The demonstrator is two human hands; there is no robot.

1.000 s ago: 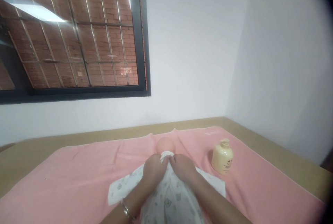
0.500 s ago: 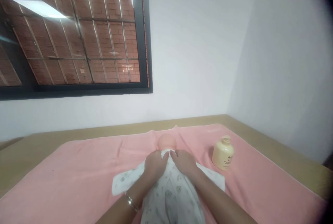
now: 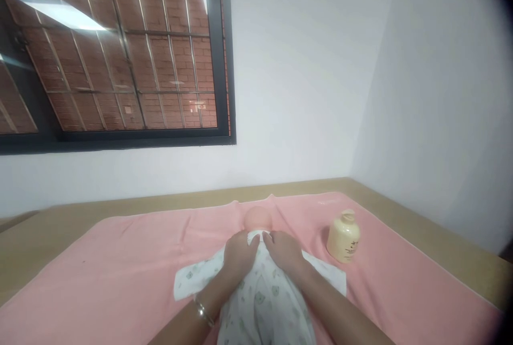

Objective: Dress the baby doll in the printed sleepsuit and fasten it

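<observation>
A doll [image 3: 257, 218] lies on the pink towel, its smooth bald head toward the wall. White baby clothes [image 3: 265, 302] with a small green-grey print cover its body, the sleeves spread out to both sides. At the neckline, my left hand [image 3: 240, 253] grips the left side of the collar, thumb on top. Mirroring it, my right hand [image 3: 284, 250] grips the collar's right side. Both thumb tips nearly meet below the head. My other fingers are mostly hidden by the hands and cloth. A bracelet [image 3: 203, 310] circles my left wrist.
A cream pump bottle [image 3: 343, 236] stands on the towel to the right of the doll. The pink towel [image 3: 120, 270] covers much of a tan surface [image 3: 68, 217]. White walls [image 3: 296, 78] meet in a corner behind, with a dark-framed barred window [image 3: 132, 62] at upper left.
Both hands stay at the collar in almost the same place. The view has shifted very slightly; the doll, clothes and bottle otherwise look the same.
</observation>
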